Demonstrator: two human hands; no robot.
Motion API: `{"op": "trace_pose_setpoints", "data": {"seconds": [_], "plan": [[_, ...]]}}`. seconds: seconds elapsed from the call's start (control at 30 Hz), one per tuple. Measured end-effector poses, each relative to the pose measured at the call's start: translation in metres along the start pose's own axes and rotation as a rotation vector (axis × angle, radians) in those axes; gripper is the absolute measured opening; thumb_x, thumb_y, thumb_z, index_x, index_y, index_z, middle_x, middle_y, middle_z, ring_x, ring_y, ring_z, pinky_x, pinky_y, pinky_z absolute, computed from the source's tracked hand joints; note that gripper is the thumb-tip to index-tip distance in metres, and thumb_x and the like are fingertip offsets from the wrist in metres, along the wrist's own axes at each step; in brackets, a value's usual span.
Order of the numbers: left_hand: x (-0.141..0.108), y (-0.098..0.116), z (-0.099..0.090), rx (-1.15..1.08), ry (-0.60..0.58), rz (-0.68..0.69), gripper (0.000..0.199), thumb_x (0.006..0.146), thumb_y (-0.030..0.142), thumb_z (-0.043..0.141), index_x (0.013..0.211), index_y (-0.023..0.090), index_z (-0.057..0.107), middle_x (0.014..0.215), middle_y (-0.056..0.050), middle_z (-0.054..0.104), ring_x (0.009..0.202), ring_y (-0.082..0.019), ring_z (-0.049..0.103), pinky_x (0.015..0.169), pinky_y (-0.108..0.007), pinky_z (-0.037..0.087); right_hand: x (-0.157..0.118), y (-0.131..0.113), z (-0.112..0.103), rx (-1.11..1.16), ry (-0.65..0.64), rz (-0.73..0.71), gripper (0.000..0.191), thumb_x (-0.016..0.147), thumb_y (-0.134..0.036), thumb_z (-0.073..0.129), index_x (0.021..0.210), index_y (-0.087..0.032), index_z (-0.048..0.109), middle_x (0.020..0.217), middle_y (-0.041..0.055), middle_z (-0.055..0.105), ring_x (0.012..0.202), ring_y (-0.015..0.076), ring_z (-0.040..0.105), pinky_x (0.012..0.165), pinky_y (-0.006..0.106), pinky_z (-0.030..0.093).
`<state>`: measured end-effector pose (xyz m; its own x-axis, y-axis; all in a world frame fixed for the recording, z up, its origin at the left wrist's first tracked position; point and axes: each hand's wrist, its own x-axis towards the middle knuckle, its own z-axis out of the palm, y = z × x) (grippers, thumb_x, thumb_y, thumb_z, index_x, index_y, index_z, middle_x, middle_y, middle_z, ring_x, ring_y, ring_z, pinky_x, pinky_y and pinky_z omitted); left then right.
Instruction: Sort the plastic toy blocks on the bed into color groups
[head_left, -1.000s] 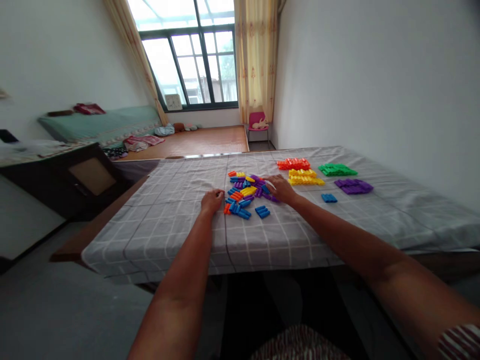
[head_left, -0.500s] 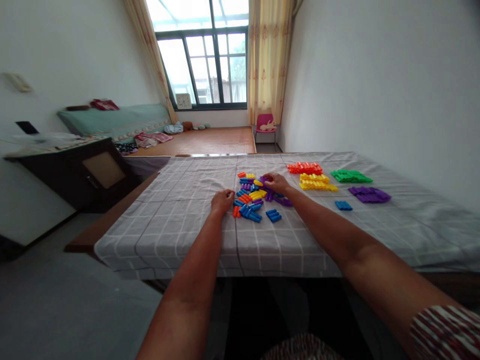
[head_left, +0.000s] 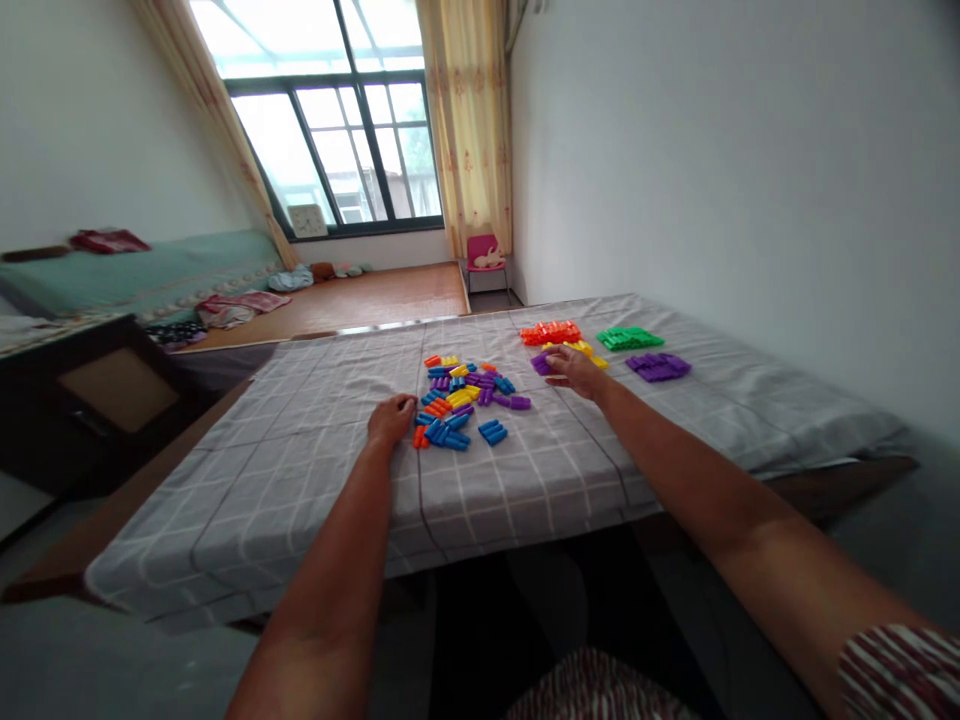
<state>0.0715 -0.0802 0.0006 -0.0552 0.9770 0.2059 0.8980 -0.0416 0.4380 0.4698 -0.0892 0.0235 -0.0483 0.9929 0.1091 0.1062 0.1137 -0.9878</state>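
My right hand (head_left: 576, 371) is above the table, right of the mixed pile, its fingers closed on a purple plastic piece (head_left: 541, 363) of joined rounded bars. Behind the hand, a yellow group (head_left: 596, 358) is partly covered. At the pile's left edge rests my left hand (head_left: 392, 418), its fingers curled; whether anything is in them is hidden. Similar blue pieces (head_left: 448, 435), orange pieces (head_left: 437, 408), yellow pieces (head_left: 463, 397) and purple pieces (head_left: 514, 403) lie jumbled in the pile. One blue piece (head_left: 493, 432) sits apart at its near right.
Sorted by colour, an orange-red group (head_left: 551, 333), a green group (head_left: 630, 339) and a purple group (head_left: 658, 367) lie on the right of the table. A grey checked cloth (head_left: 300, 470) covers the table. The white wall (head_left: 675, 180) rises beyond its right side.
My right hand has moved right from the pile, carrying a purple piece toward the colour groups. The view has turned to the right. My left hand stays by the pile.
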Motion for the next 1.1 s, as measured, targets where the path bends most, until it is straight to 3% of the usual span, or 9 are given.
{"op": "trace_pose_setpoints", "data": {"seconds": [0.17, 0.23, 0.4, 0.6, 0.7, 0.8, 0.87, 1.0, 1.1], "plan": [[0.003, -0.003, 0.000, 0.030, -0.004, -0.005, 0.036, 0.087, 0.037, 0.046, 0.110, 0.024, 0.072, 0.111, -0.004, 0.072, 0.100, -0.021, 0.064, 0.077, -0.025, 0.045, -0.028, -0.005, -0.009, -0.731, 0.076, -0.211, 0.022, 0.079, -0.030, 0.063, 0.099, -0.020, 0.064, 0.098, 0.0080, 0.067, 0.086, 0.0199, 0.064, 0.078, 0.032, 0.049], [0.002, -0.003, 0.000, 0.040, 0.000, -0.006, 0.037, 0.087, 0.036, 0.045, 0.110, 0.024, 0.072, 0.110, -0.004, 0.072, 0.099, -0.021, 0.064, 0.077, -0.026, 0.045, -0.037, -0.005, -0.007, -0.947, 0.025, -0.283, 0.027, 0.074, -0.028, 0.071, 0.098, -0.019, 0.067, 0.101, 0.0103, 0.067, 0.092, 0.0218, 0.063, 0.082, 0.032, 0.048], [0.001, -0.001, -0.001, 0.053, -0.009, -0.020, 0.037, 0.087, 0.036, 0.045, 0.110, 0.023, 0.071, 0.110, -0.004, 0.072, 0.099, -0.020, 0.065, 0.077, -0.025, 0.045, -0.043, -0.004, -0.009, -0.822, -0.289, -0.220, 0.059, 0.066, -0.029, 0.080, 0.121, -0.018, 0.062, 0.109, 0.0087, 0.067, 0.079, 0.0151, 0.063, 0.071, 0.024, 0.048], [0.002, -0.002, -0.002, 0.055, -0.009, -0.020, 0.038, 0.087, 0.037, 0.045, 0.110, 0.024, 0.071, 0.111, -0.004, 0.072, 0.099, -0.020, 0.064, 0.078, -0.024, 0.045, -0.039, 0.003, -0.016, -0.821, -0.293, -0.194, 0.041, 0.073, -0.025, 0.072, 0.114, -0.020, 0.069, 0.084, 0.0027, 0.072, 0.071, 0.0159, 0.064, 0.068, 0.024, 0.047], [0.003, -0.003, -0.003, 0.063, -0.012, -0.008, 0.037, 0.087, 0.037, 0.045, 0.110, 0.024, 0.071, 0.111, -0.004, 0.072, 0.100, -0.020, 0.064, 0.078, -0.024, 0.046, -0.040, 0.004, -0.013, -0.796, -0.279, -0.222, 0.032, 0.071, -0.025, 0.072, 0.103, -0.021, 0.072, 0.086, 0.0013, 0.072, 0.071, 0.0153, 0.064, 0.066, 0.024, 0.046], [0.003, -0.003, -0.004, 0.063, -0.008, -0.007, 0.037, 0.087, 0.038, 0.045, 0.110, 0.025, 0.071, 0.112, -0.003, 0.072, 0.101, -0.020, 0.064, 0.079, -0.024, 0.046, -0.038, 0.000, -0.020, -0.755, -0.146, -0.219, 0.031, 0.068, -0.033, 0.076, 0.096, -0.019, 0.071, 0.089, 0.0028, 0.072, 0.069, 0.0145, 0.062, 0.061, 0.023, 0.046], [0.004, -0.003, -0.004, 0.060, -0.010, -0.012, 0.037, 0.087, 0.038, 0.045, 0.110, 0.024, 0.071, 0.113, -0.004, 0.071, 0.101, -0.020, 0.065, 0.079, -0.024, 0.046, -0.037, -0.004, -0.037, -0.752, 0.037, -0.223, 0.035, 0.070, -0.043, 0.074, 0.093, -0.018, 0.069, 0.088, 0.0043, 0.071, 0.069, 0.0147, 0.061, 0.062, 0.024, 0.045], [0.005, -0.003, -0.004, 0.060, -0.011, 0.001, 0.037, 0.087, 0.037, 0.045, 0.111, 0.024, 0.071, 0.113, -0.004, 0.071, 0.102, -0.021, 0.064, 0.079, -0.024, 0.047, -0.040, -0.001, -0.101, -0.892, 0.517, -0.172, 0.041, 0.074, -0.057, 0.066, 0.089, -0.018, 0.064, 0.086, 0.0081, 0.068, 0.072, 0.0182, 0.059, 0.063, 0.029, 0.045], [0.005, -0.004, -0.004, 0.065, -0.013, -0.003, 0.037, 0.088, 0.037, 0.045, 0.111, 0.024, 0.071, 0.113, -0.004, 0.071, 0.102, -0.021, 0.064, 0.080, -0.025, 0.047, -0.049, 0.015, -0.147, -1.019, 0.729, -0.048, 0.039, 0.079, -0.055, 0.061, 0.089, -0.017, 0.060, 0.083, 0.0093, 0.064, 0.070, 0.0192, 0.056, 0.063, 0.031, 0.044]]}}
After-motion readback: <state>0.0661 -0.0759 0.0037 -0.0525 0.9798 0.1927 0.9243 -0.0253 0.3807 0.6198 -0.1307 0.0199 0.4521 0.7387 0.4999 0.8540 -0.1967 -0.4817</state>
